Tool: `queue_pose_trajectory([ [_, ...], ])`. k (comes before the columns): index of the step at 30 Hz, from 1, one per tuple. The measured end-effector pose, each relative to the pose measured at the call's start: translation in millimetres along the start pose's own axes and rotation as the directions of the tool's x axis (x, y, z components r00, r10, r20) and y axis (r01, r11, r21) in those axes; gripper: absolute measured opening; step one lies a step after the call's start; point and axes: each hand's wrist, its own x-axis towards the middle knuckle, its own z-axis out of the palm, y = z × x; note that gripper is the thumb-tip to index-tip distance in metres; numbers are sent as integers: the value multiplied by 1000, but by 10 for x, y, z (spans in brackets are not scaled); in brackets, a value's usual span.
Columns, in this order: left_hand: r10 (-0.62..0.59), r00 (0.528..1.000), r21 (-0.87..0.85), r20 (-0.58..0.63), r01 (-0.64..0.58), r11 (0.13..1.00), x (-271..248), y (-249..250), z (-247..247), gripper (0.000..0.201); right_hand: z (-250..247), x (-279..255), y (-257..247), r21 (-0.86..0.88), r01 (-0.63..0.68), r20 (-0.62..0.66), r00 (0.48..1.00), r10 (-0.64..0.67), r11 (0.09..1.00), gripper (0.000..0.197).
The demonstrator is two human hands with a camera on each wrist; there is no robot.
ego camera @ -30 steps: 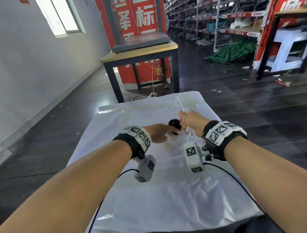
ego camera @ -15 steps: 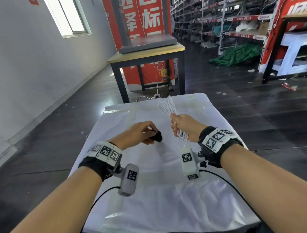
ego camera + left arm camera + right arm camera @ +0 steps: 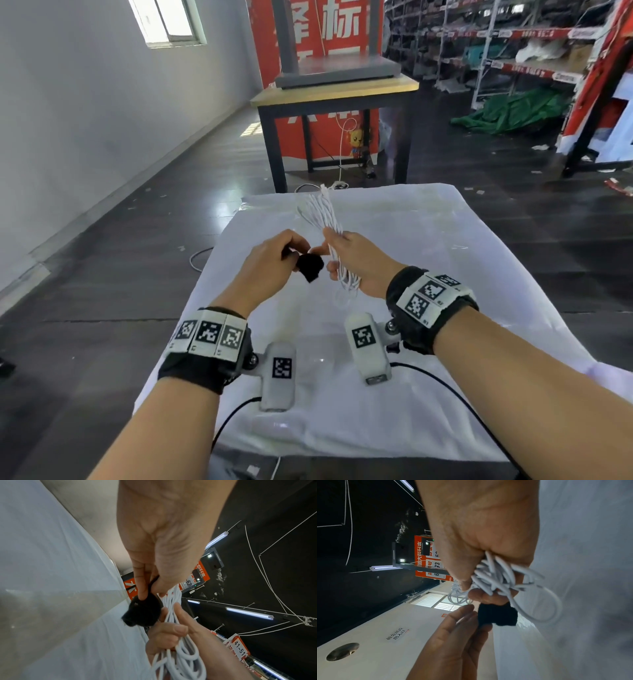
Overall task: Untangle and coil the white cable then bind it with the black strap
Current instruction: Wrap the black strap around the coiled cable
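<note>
My right hand grips the coiled white cable around its middle, held upright above the table. Loops stick out past the fist at both ends. My left hand pinches the rolled black strap between thumb and fingers, right beside the cable and touching the right hand's fingers. In the left wrist view the black strap hangs from the left fingertips against the cable bundle. In the right wrist view the black strap sits just under the right fist.
A white cloth covers the table below both hands. Beyond its far edge stands a wooden table with black legs, with a red banner behind it. Dark floor and storage shelves lie to the right. Black sensor leads trail from my wrists.
The left hand picked the black strap off the cloth and raised it to the cable. The right hand lifted the coil slightly and drew it nearer, meeting the left hand.
</note>
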Motion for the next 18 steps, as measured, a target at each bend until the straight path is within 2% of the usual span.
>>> queue_pose_trajectory([
  [3, -76, 996, -26, -57, 74, 997, -40, -31, -23, 16, 128, 3, 90, 5, -20, 38, 999, 20, 1000, 28],
  [6, -157, 983, -148, -100, 141, 979, -72, -51, -39, 15, 181, -11, 112, -33, -27, -2, 1000, 27, 999, 30],
  [9, -174, 976, -161, -130, 153, 975, -70, -48, -60, 15, 144, -13, 61, -55, 6, -65, 998, -10, 998, 29],
  [12, -169, 973, -140, -157, 148, 979, -64, -32, -51, 12, 104, -49, 6, -54, 4, -9, 1000, -4, 999, 30],
  [15, -206, 969, -208, -139, 174, 963, -64, 2, -10, 10, 135, -98, 22, -108, 6, 74, 997, 2, 994, 30],
  [18, -269, 961, -398, -65, 222, 890, -65, 33, 38, 15, 162, -119, 47, -128, 30, 105, 994, -17, 991, 28],
])
